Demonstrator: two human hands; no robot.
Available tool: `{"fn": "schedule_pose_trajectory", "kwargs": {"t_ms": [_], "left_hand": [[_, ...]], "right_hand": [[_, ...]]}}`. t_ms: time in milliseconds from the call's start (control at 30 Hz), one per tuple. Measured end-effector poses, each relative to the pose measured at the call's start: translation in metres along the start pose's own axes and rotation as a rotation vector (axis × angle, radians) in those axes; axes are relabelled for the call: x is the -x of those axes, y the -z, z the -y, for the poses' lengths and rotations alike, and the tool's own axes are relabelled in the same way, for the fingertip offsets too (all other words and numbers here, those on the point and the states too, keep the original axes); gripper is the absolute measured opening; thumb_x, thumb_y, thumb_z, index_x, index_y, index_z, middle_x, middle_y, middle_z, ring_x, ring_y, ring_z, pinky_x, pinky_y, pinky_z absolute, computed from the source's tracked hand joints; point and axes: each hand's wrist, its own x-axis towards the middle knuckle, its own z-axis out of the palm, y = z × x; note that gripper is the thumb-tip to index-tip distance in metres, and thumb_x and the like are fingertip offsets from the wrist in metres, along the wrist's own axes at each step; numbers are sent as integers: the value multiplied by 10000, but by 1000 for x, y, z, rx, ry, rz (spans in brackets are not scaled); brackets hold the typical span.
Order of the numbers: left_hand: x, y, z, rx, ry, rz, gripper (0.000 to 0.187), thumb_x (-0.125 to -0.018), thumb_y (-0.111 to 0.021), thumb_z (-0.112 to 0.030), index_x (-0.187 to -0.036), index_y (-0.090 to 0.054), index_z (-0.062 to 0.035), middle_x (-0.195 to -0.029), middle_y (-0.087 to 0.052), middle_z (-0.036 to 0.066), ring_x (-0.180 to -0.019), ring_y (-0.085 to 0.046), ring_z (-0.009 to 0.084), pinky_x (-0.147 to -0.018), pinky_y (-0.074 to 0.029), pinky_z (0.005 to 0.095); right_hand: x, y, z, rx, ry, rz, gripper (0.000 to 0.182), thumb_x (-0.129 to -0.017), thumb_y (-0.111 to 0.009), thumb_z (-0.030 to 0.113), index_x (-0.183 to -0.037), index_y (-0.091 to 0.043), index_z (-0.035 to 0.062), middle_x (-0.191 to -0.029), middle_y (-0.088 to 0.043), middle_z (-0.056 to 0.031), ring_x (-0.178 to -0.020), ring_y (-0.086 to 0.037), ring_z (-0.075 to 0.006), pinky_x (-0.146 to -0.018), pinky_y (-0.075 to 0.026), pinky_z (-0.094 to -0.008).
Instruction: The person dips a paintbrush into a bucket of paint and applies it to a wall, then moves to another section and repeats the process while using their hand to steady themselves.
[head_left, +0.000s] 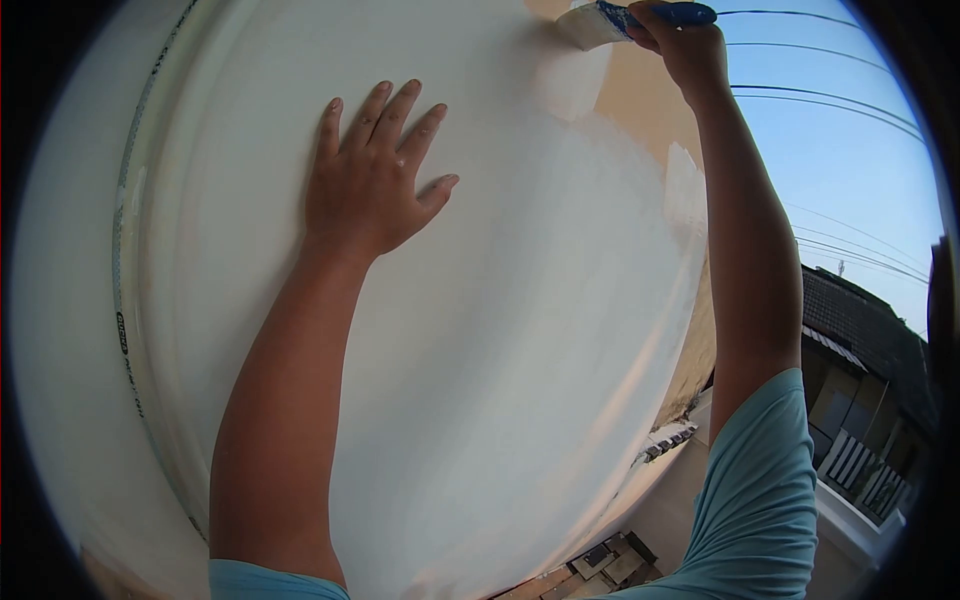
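Note:
My right hand (682, 42) is closed round the blue handle of a paintbrush (588, 26) at the upper right. The brush's pale bristles touch the wall (480, 290) beside a tan patch (640, 95) not covered in white. Flat against the white-painted part of the wall, further left, lies my left hand (375, 185). Its fingers are spread and nothing is in it. Small light specks that look like paint dot its back and fingers.
A thin pipe with printed lettering (122, 330) runs down the wall at the left. Overhead wires (810, 90) cross the sky on the right, above a dark-roofed house (860, 320). Tiles or boards (600, 570) lie far below.

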Motion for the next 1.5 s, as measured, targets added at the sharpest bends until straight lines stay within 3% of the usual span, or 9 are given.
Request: {"fn": "schedule_pose_trajectory", "kwargs": {"t_ms": [133,333,567,800,867,1067,1200,1267,1500], "left_hand": [[0,0,1,-8,6,8,597,-888,-548,-542,-1413,-445,-279,-1507,-359,-17,-1403,-313,184,-1152,-234,514],[-1,-2,-1,1,11,-8,594,-888,-546,-545,-1412,-447,-282,-1498,-374,-16,-1397,-326,183,-1150,-240,511],[-1,-1,-1,-40,19,-13,611,-887,-548,-545,-1416,-443,-258,-1500,-374,-6,-1398,-327,188,-1154,-240,492],[-1,-2,-3,-37,77,-52,650,-877,-558,-547,-1423,-433,-217,-1497,-382,13,-1397,-331,204,-1150,-240,489],[-1,-2,-3,-39,73,-48,649,-878,-558,-546,-1423,-433,-216,-1496,-384,13,-1396,-334,203,-1150,-240,488],[-1,-1,-2,-51,64,-47,641,-883,-556,-540,-1419,-437,-211,-1490,-394,12,-1389,-345,204,-1147,-241,488],[-1,-3,-1,-29,65,-63,631,-883,-557,-539,-1410,-451,-209,-1485,-398,11,-1388,-346,203,-1142,-249,495],[-1,-3,-1,-19,67,-64,629,-883,-557,-540,-1409,-454,-210,-1485,-398,10,-1388,-345,202,-1141,-253,495],[0,-3,-1,-10,81,-53,632,-883,-558,-535,-1417,-445,-216,-1494,-388,4,-1389,-344,198,-1143,-249,491]], "right_hand": [[54,-5,29,315,-3,168,229,-857,-722,152,-1016,-689,-8,-920,-712,-107,-827,-720,-192,-769,-590,-252],[89,6,38,89,-30,338,174,-845,-732,188,-931,-734,36,-829,-725,-89,-767,-715,-144,-730,-581,-234],[37,-1,32,521,-76,92,269,-886,-687,283,-986,-721,35,-880,-734,-58,-792,-712,-110,-779,-533,-202],[96,-7,62,283,82,355,190,-824,-744,250,-954,-755,112,-802,-720,-62,-703,-685,-124,-651,-545,-255],[77,1,67,70,14,362,260,-840,-746,206,-986,-698,-3,-889,-722,-107,-793,-715,-171,-733,-602,-265],[21,-16,36,45,-160,149,149,-816,-710,110,-846,-676,-33,-786,-681,-107,-705,-675,-160,-628,-559,-265],[9,-11,19,-5,96,4,151,-827,-699,134,-845,-692,-16,-776,-687,-94,-703,-669,-149,-638,-551,-251],[29,-10,29,638,-26,6,309,-874,-702,309,-1011,-708,32,-870,-735,-65,-843,-717,-126,-735,-546,-236],[113,8,34,164,76,401,152,-836,-745,161,-944,-727,56,-844,-709,-55,-717,-674,-113,-649,-538,-237]]}}
